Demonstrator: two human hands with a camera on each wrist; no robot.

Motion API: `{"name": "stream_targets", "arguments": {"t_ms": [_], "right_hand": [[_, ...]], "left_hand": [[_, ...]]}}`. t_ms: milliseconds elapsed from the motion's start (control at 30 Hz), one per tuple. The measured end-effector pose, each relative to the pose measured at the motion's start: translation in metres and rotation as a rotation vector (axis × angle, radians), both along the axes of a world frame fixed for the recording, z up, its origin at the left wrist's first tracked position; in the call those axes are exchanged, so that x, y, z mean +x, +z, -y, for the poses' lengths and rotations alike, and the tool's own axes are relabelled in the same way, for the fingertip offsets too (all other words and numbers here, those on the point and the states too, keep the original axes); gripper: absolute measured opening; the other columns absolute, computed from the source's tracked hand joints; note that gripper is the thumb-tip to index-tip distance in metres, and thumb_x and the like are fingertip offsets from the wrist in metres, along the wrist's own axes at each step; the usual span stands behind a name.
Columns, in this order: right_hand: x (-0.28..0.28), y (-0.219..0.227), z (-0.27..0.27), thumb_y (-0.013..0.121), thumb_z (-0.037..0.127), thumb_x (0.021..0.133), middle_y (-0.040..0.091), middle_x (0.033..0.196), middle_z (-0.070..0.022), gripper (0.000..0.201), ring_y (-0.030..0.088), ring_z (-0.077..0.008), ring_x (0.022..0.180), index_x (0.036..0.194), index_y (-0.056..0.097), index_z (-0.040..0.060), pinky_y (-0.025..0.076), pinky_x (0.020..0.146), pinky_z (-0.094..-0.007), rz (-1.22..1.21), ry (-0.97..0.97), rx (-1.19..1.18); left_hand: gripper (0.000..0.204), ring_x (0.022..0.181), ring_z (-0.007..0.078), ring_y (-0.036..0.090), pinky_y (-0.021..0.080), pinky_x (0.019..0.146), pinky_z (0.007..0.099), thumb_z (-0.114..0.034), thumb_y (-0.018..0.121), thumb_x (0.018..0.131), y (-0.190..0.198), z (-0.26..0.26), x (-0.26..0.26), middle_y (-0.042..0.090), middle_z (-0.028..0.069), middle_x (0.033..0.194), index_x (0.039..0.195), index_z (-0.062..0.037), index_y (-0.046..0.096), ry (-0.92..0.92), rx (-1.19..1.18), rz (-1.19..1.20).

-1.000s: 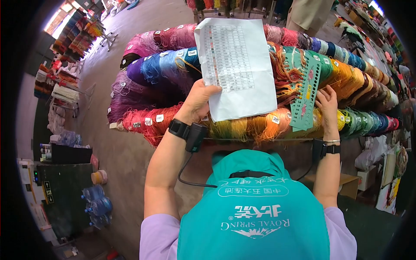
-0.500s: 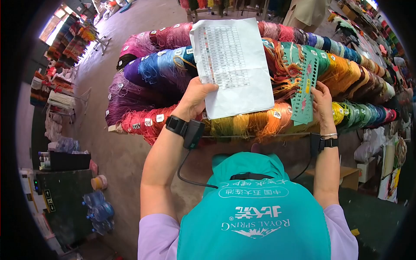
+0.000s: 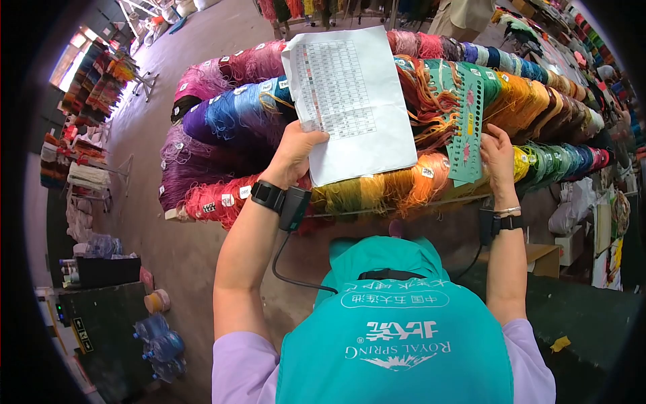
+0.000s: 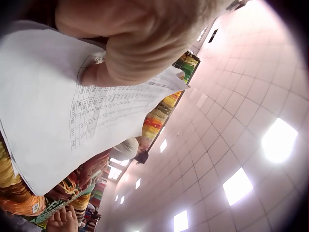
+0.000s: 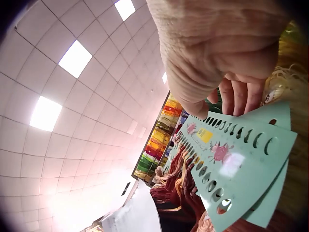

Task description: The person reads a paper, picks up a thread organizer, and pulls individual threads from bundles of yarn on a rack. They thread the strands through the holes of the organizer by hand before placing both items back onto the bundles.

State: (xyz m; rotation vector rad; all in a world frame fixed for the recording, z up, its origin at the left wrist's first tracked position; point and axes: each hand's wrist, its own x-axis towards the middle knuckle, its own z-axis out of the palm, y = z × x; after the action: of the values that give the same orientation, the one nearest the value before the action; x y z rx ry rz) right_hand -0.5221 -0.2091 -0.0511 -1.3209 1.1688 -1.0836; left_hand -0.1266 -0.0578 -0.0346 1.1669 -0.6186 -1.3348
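Note:
My left hand (image 3: 296, 151) pinches the lower left edge of a white printed sheet (image 3: 350, 101) and holds it up over the rows of coloured thread skeins (image 3: 222, 114). In the left wrist view the thumb lies on the sheet (image 4: 63, 125). My right hand (image 3: 499, 156) grips the lower end of green punched thread cards (image 3: 468, 128) with orange threads looped in their holes. In the right wrist view the fingers (image 5: 236, 94) curl behind the cards (image 5: 241, 159).
Skeins fill a long rack (image 3: 377, 205) in front of me, purple and blue at the left, green and brown at the right. Water bottles (image 3: 158, 340) and a dark cabinet (image 3: 94, 330) stand on the floor at lower left. More thread racks (image 3: 94, 81) line the far left.
The view has shifted a little: the sheet, the cards and both hands sit slightly further left and up in the frame. Both grips are unchanged.

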Motion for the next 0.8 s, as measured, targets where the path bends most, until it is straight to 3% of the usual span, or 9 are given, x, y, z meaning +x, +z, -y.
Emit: {"name": "stream_targets", "arguments": {"t_ms": [167, 367, 800], "right_hand": [[-0.003, -0.029, 0.007, 0.063, 0.014, 0.094, 0.066, 0.111, -0.0102, 0.043, 0.062, -0.0132, 0.098, 0.131, 0.049, -0.0041, 0.049, 0.086, -0.0249, -0.032, 0.002, -0.094], [-0.004, -0.033, 0.004, 0.062, 0.013, 0.094, 0.063, 0.118, -0.0129, 0.042, 0.06, -0.0148, 0.105, 0.13, 0.049, -0.0053, 0.047, 0.092, -0.0263, 0.037, -0.005, -0.054], [-0.007, -0.039, 0.004, 0.061, 0.013, 0.096, 0.063, 0.117, -0.0109, 0.039, 0.061, -0.0149, 0.104, 0.129, 0.05, -0.0049, 0.048, 0.091, -0.0265, 0.073, 0.006, -0.06]], "left_hand": [[0.041, 0.107, 0.0301, 0.064, 0.049, 0.097, 0.0392, 0.013, 0.053, 0.082, 0.001, -0.001, 0.001, 0.063, 0.0226, 0.122, 0.122, 0.0129, 0.053, 0.016, 0.006, -0.004], [0.045, 0.109, 0.0308, 0.063, 0.048, 0.1, 0.0407, 0.012, 0.055, 0.081, 0.005, -0.009, 0.003, 0.061, 0.0231, 0.124, 0.126, 0.0122, 0.05, -0.003, 0.012, -0.091], [0.049, 0.113, 0.0273, 0.061, 0.047, 0.103, 0.0391, 0.011, 0.054, 0.081, -0.008, -0.015, 0.017, 0.059, 0.0196, 0.127, 0.129, 0.0069, 0.047, 0.005, -0.037, -0.139]]}}
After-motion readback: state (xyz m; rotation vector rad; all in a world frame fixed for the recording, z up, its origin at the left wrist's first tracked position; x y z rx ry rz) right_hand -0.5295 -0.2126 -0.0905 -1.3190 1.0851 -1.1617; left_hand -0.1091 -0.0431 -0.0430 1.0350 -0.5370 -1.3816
